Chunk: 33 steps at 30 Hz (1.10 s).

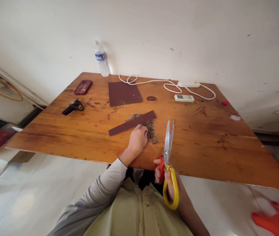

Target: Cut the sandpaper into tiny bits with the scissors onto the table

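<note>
My right hand (165, 175) grips a pair of scissors (169, 154) with one yellow and one red handle, blades nearly closed and pointing away from me over the wooden table (203, 131). My left hand (137, 139) rests on the table with fingers curled at the near edge of a long dark-red strip (132, 123). Its fingertips touch a pile of small dry brownish clippings (150, 129) lying beside and under the strip. Whether the fingers pinch any clippings is hidden.
A dark-red sheet (124, 93) lies further back. A red phone case (83, 87), a black tool (72, 107), a water bottle (101, 59), a white cable (169, 86) with power strip, and a small remote (184, 98) occupy the far side. An orange plastic object (277, 219) sits at the lower right.
</note>
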### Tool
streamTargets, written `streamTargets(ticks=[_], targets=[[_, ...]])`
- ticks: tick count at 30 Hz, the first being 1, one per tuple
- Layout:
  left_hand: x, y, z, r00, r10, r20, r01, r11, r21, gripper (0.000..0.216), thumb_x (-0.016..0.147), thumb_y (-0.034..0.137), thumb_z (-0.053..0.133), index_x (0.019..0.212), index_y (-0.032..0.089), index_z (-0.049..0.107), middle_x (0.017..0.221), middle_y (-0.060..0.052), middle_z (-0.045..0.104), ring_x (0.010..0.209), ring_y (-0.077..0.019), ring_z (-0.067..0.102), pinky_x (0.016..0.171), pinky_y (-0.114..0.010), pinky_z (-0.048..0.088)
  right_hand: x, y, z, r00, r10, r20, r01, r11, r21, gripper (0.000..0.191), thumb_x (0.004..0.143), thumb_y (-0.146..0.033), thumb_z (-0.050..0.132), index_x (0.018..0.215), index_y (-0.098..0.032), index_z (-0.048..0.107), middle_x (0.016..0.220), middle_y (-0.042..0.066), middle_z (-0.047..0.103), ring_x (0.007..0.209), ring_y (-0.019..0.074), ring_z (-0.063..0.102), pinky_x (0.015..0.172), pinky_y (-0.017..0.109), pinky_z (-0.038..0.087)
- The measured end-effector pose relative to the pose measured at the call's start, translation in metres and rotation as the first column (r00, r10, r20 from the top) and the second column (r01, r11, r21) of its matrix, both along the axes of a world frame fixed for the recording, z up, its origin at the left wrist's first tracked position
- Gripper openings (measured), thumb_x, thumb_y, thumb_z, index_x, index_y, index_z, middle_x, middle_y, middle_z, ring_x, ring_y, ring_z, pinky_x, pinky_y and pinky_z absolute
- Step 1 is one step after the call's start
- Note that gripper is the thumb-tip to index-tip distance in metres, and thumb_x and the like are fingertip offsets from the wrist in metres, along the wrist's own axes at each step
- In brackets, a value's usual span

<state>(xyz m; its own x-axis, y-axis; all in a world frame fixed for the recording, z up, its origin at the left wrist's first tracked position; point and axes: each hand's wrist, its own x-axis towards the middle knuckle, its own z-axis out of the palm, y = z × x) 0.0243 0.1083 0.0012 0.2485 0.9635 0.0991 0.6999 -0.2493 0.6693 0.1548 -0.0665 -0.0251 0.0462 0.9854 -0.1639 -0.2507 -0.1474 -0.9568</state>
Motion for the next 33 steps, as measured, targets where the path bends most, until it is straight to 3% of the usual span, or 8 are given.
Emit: streamTargets(ticks=[7, 11, 14, 17, 21, 26, 30, 33], targets=[[0.023, 0.011, -0.004, 0.974, -0.160, -0.163, 0.173, 0.982, 0.069, 0.033, 0.096, 0.000, 0.051, 0.095, 0.017, 0.079, 0.112, -0.016, 0.070, 0.108, -0.0281, 0.065, 0.104, -0.040, 0.054, 0.003, 0.001, 0.014, 0.989, -0.081, 0.125, 0.077, 0.996, 0.041, 0.062, 0.093, -0.080, 0.070, 0.120, -0.024, 0.070, 0.078, -0.002, 0.054, 0.066, 0.0192, 0.050, 0.064, 0.034, 0.048], [0.024, 0.015, -0.007, 0.953, -0.217, -0.210, 0.239, 0.967, 0.084, 0.033, 0.094, 0.000, 0.051, 0.085, 0.019, 0.076, 0.107, -0.015, 0.069, 0.108, -0.0288, 0.063, 0.101, -0.041, 0.055, 0.004, 0.007, 0.022, 0.985, -0.043, 0.165, 0.042, 0.999, 0.005, 0.059, 0.090, -0.080, 0.072, 0.109, -0.024, 0.071, 0.076, -0.002, 0.053, 0.061, 0.0170, 0.045, 0.056, 0.031, 0.043], [0.021, 0.016, -0.008, 0.976, -0.194, -0.095, 0.204, 0.974, 0.097, 0.032, 0.091, -0.001, 0.054, 0.076, 0.021, 0.071, 0.098, -0.012, 0.069, 0.102, -0.0272, 0.064, 0.099, -0.040, 0.055, 0.004, 0.010, 0.016, 0.984, -0.014, 0.179, 0.017, 1.000, -0.015, 0.060, 0.091, -0.082, 0.068, 0.109, -0.024, 0.072, 0.073, -0.003, 0.051, 0.056, 0.0160, 0.043, 0.050, 0.030, 0.038], [0.016, 0.016, -0.008, 0.984, -0.051, 0.173, 0.039, 0.997, 0.074, 0.028, 0.088, 0.000, 0.059, 0.073, 0.022, 0.069, 0.089, -0.006, 0.070, 0.091, -0.0230, 0.066, 0.094, -0.037, 0.056, 0.002, 0.012, 0.007, 0.971, -0.101, 0.218, 0.113, 0.993, -0.041, 0.055, 0.092, -0.075, 0.071, 0.112, -0.023, 0.072, 0.074, -0.003, 0.054, 0.058, 0.0164, 0.047, 0.054, 0.030, 0.042], [0.008, 0.015, -0.002, 0.784, 0.249, 0.569, -0.131, 0.962, -0.241, 0.019, 0.082, 0.005, 0.066, 0.070, 0.020, 0.068, 0.067, 0.001, 0.066, 0.065, -0.0162, 0.062, 0.073, -0.031, 0.054, -0.001, 0.014, 0.007, 0.964, -0.135, 0.230, 0.150, 0.988, -0.048, 0.051, 0.087, -0.065, 0.076, 0.111, -0.020, 0.073, 0.074, -0.002, 0.059, 0.060, 0.0167, 0.051, 0.057, 0.031, 0.044], [-0.005, 0.009, 0.017, 0.377, 0.443, 0.813, 0.102, 0.853, -0.512, 0.015, 0.070, 0.020, 0.084, 0.074, 0.017, 0.070, 0.067, -0.002, 0.072, 0.060, -0.0152, 0.068, 0.067, -0.030, 0.058, -0.004, 0.016, 0.019, 0.970, -0.045, 0.241, 0.072, 0.992, -0.105, 0.055, 0.086, -0.071, 0.072, 0.100, -0.019, 0.076, 0.063, -0.005, 0.046, 0.053, 0.0146, 0.038, 0.049, 0.027, 0.032], [-0.015, 0.000, 0.035, 0.280, 0.455, 0.846, 0.144, 0.851, -0.505, 0.028, 0.062, 0.029, 0.091, 0.075, 0.017, 0.070, 0.074, 0.000, 0.072, 0.063, -0.0134, 0.069, 0.067, -0.029, 0.060, -0.004, 0.016, 0.022, 0.968, 0.017, 0.251, 0.007, 0.996, -0.094, 0.068, 0.082, -0.084, 0.070, 0.103, -0.020, 0.076, 0.065, -0.005, 0.046, 0.054, 0.0150, 0.039, 0.050, 0.028, 0.034], [-0.019, -0.008, 0.046, 0.285, 0.430, 0.856, 0.134, 0.867, -0.480, 0.029, 0.061, 0.032, 0.091, 0.074, 0.018, 0.070, 0.074, 0.001, 0.069, 0.063, -0.0125, 0.066, 0.065, -0.029, 0.060, -0.004, 0.016, 0.023, 0.967, 0.028, 0.254, -0.004, 0.996, -0.093, 0.076, 0.079, -0.091, 0.068, 0.106, -0.021, 0.075, 0.067, -0.004, 0.047, 0.056, 0.0160, 0.040, 0.051, 0.028, 0.036]])
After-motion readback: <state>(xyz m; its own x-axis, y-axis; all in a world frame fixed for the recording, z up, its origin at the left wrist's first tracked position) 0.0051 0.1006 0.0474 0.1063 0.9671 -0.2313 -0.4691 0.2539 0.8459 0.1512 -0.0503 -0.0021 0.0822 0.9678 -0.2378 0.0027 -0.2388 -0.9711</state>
